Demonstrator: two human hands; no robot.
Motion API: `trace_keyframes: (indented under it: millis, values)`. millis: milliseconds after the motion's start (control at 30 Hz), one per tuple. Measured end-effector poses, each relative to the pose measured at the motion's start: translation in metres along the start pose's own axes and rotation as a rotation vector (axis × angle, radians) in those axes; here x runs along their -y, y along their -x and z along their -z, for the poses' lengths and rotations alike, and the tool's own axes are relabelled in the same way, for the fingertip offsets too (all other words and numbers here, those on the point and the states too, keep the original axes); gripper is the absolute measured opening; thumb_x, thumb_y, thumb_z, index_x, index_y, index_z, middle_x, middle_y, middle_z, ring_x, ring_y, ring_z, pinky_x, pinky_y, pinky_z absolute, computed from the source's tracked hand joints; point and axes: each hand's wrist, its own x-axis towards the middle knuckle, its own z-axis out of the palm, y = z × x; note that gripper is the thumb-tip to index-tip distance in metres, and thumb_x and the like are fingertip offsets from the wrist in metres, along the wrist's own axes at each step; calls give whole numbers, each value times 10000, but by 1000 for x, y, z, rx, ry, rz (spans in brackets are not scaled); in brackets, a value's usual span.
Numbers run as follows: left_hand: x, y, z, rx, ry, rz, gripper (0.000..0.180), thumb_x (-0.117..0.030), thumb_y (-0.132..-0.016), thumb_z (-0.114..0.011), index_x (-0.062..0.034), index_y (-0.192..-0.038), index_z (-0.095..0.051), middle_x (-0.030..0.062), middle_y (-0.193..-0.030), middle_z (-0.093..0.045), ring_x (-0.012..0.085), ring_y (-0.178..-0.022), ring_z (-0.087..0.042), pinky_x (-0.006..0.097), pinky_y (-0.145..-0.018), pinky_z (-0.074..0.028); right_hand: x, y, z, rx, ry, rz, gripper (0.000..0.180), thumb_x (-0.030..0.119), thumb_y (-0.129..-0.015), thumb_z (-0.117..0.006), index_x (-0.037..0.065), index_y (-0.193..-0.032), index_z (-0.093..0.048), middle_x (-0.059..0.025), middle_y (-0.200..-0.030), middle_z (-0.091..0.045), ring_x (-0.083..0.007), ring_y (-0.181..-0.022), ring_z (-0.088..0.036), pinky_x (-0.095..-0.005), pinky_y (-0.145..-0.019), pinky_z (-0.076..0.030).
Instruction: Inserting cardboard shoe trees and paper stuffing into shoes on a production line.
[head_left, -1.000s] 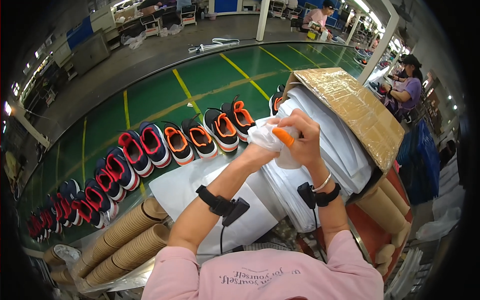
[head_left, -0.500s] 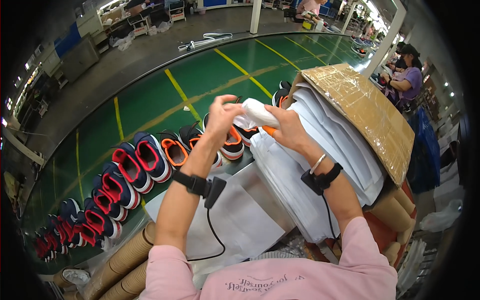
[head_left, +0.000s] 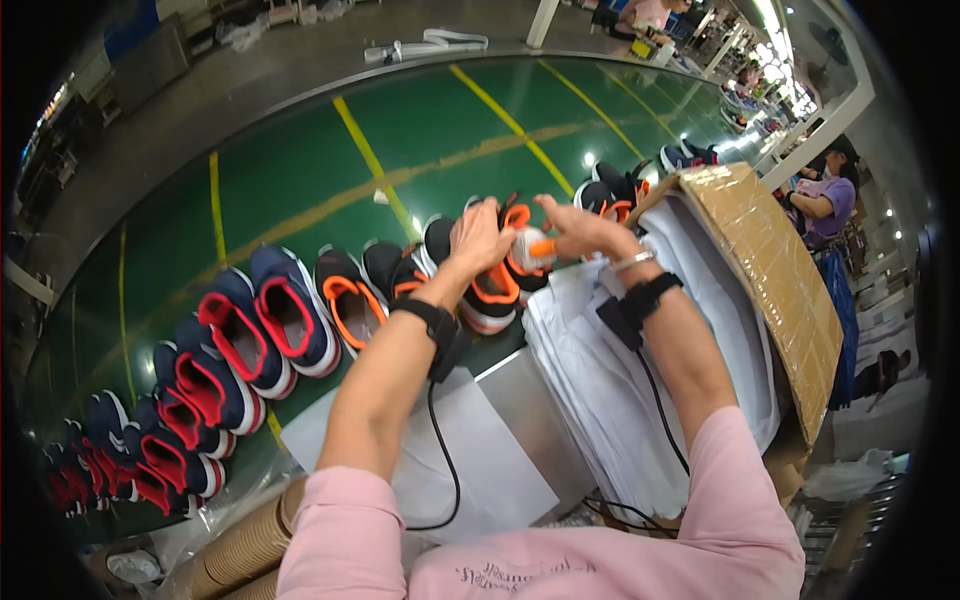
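Note:
My left hand [head_left: 480, 242] is closed over a black shoe [head_left: 493, 285] with an orange lining, in the row on the green table. Right beside it, a white wad [head_left: 530, 250], apparently paper, sits at the mouth of a neighbouring black and orange shoe [head_left: 517, 215]. My right hand [head_left: 588, 232] is at this wad with its fingers apart. Something orange at its thumb, perhaps a finger cover, touches the wad. A stack of white paper sheets [head_left: 585, 355] lies below my right wrist. How deep the wad sits in the shoe cannot be made out.
Navy shoes with red linings [head_left: 235, 335] stretch to the lower left along the green table [head_left: 290, 180]. An open cardboard box [head_left: 765, 270] of white sheets stands on the right. Brown paper-like rolls [head_left: 240, 535] lie at lower left. A co-worker [head_left: 825, 195] is at far right.
Both hands have come down and right, toward the shoes. The white wad, held up between my hands before, is now at a shoe's mouth. My left hand has taken hold of a black shoe.

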Motion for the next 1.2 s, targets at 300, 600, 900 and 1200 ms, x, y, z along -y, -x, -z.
trace_keyframes:
  millis: [300,600,900,1200]
  values:
    - [-86,-42,99,187,-224,-495,342,-149,-714,-633,49,-990,-589,182,-902,-653,286,-846,-641,349,-724,-510,-83,-61,-33,-466,556,234,308,82,-691,-669,12,-965,-546,-231,-840,-620,-399,-766,-614,-447,-678,-508]
    - [-102,126,270,387,-292,-126,382,-197,-812,-612,76,-1070,-541,205,-963,-637,265,-893,-618,346,-781,-495,110,54,-62,-605,-27,792,339,90,-649,-707,16,-950,-569,-111,-870,-566,-285,-828,-570,-352,-670,-473]
    - [-49,313,248,310,-340,29,431,-177,-719,-709,-8,-1089,-569,143,-1053,-597,284,-996,-573,357,-865,-452,130,97,-214,-55,-835,540,237,100,-776,-704,-3,-977,-634,-22,-860,-646,-125,-726,-589,-271,-616,-477]
    - [-5,340,189,86,-388,95,415,-186,-624,-746,-16,-910,-499,164,-947,-583,344,-952,-531,410,-859,-396,218,134,-240,219,-1320,401,140,50,-805,-651,7,-937,-668,1,-784,-639,-48,-693,-545,-215,-598,-448]
